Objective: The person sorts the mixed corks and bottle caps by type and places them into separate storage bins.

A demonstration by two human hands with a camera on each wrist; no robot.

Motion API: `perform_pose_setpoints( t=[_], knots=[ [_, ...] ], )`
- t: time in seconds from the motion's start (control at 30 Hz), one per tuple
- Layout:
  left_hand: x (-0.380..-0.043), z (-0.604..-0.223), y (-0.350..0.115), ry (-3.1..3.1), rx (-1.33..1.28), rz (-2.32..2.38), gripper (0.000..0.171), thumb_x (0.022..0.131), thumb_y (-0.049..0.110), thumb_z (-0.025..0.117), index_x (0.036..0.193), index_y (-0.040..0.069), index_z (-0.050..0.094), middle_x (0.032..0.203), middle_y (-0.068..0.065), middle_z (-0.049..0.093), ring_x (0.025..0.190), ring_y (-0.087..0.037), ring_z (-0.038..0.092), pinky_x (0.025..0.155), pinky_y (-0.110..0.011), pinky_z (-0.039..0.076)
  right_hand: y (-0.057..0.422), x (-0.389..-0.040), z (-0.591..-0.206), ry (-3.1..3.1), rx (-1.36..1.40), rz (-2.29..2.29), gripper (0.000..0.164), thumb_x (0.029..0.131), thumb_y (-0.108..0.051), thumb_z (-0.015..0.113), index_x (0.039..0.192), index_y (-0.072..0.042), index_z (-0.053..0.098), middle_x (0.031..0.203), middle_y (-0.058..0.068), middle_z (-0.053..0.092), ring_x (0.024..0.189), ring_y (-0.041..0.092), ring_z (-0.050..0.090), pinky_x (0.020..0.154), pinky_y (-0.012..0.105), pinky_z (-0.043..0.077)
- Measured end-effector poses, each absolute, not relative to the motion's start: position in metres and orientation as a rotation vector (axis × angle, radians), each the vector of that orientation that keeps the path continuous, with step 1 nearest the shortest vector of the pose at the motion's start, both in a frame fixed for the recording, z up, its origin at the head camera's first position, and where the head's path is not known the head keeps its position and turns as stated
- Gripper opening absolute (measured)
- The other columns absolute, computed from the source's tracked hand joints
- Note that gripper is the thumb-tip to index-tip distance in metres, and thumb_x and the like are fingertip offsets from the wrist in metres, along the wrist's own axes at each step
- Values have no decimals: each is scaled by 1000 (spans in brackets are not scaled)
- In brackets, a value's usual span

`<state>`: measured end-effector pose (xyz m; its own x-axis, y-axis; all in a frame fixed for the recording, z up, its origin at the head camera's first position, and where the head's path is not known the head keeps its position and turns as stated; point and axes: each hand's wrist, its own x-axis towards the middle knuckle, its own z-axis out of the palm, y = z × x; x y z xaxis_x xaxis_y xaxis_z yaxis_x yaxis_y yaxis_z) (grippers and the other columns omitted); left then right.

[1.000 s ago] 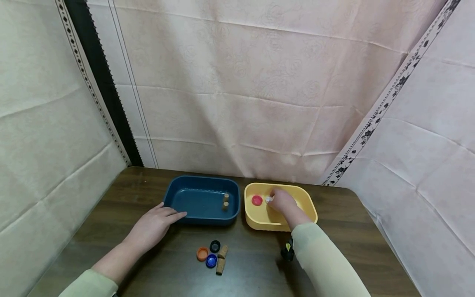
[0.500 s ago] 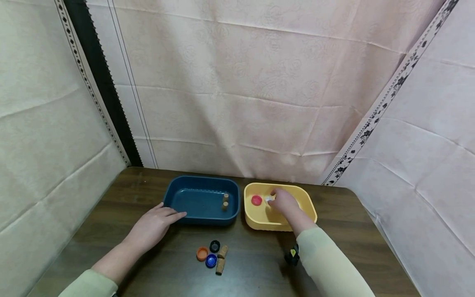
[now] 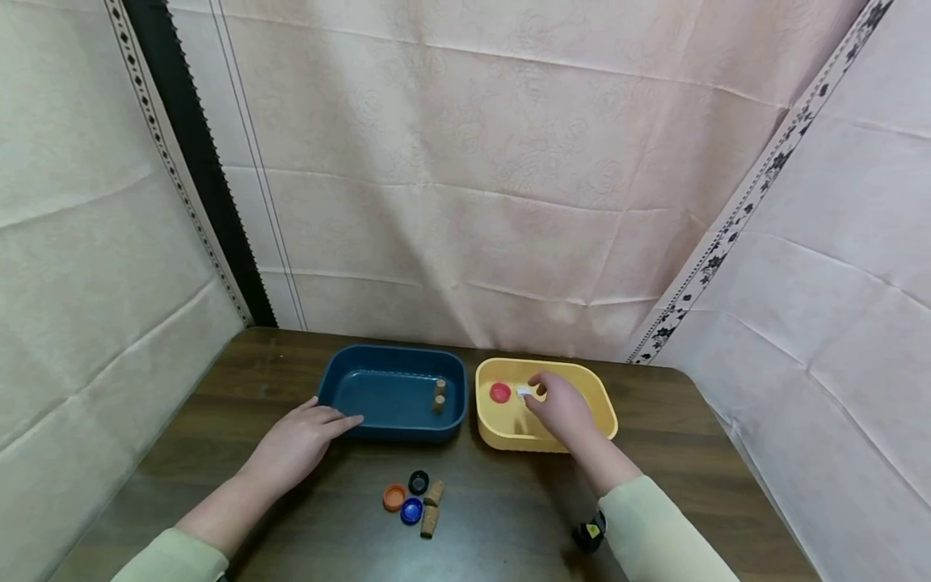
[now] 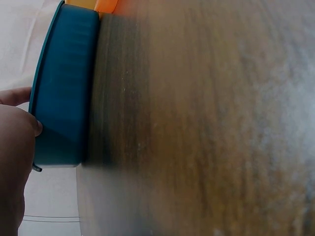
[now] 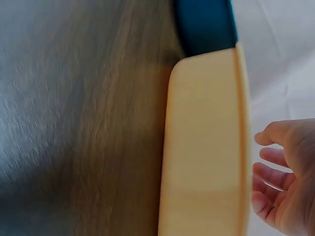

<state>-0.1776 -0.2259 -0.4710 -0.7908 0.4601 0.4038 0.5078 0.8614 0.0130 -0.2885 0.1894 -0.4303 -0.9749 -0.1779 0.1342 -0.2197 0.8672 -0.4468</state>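
Note:
My left hand [image 3: 301, 440] holds the blue tray [image 3: 398, 437] at its near left corner. In the left wrist view one digit goes behind the rim of the tray [image 4: 61, 88] and a fingertip lies against its outer wall. Inside that tray, toward the right, are two corks [image 3: 439, 403]. Over the yellow tray [image 3: 516, 443], my right hand [image 3: 566, 410] has its thumb and index finger spread beside a small white cap [image 3: 523, 391]. A red cap [image 3: 499, 393] lies left of the white one. In the right wrist view the right hand [image 5: 290, 172] shows loosely bent fingers with nothing between them.
On the wooden table [image 3: 313, 533], in front of the trays, lie an orange cap [image 3: 394, 497], a black cap [image 3: 418, 482], a blue cap [image 3: 411, 510] and two corks [image 3: 430, 521]. Pale cloth [image 3: 465, 186] hangs behind and on both sides of the table.
My right thumb and index finger have spread and drawn back slightly right from the white cap, which stays in the yellow tray. The left hand keeps its place on the blue tray.

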Motion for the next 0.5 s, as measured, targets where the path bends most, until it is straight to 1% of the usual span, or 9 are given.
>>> perform_pose_setpoints(
  t=[0.1,0.3,0.5],
  knots=[
    [-177,-470,-227,-2650,-710,-174,48,84,-4,73,124,22,70,105,0,74,102,-20,68,104,-53,46,185,-276,-425,-2904,339,735,29,88,-26,74,111,-9,70,96,8,65,83,22,60,76,42,52],
    [-178,-471,-226,-2650,-717,-176,47,85,-3,73,125,21,70,105,-1,74,101,-20,68,104,-53,45,177,-246,-420,-2815,429,754,22,86,-23,74,105,-11,71,89,0,61,78,18,58,71,37,52],
    [-178,-471,-226,-2645,-717,-187,47,84,-4,73,124,21,71,105,-1,74,101,-21,68,104,-54,45,171,-223,-418,-2801,509,781,20,85,-21,77,102,-13,71,86,-1,61,77,16,56,70,34,52]
  ],
)
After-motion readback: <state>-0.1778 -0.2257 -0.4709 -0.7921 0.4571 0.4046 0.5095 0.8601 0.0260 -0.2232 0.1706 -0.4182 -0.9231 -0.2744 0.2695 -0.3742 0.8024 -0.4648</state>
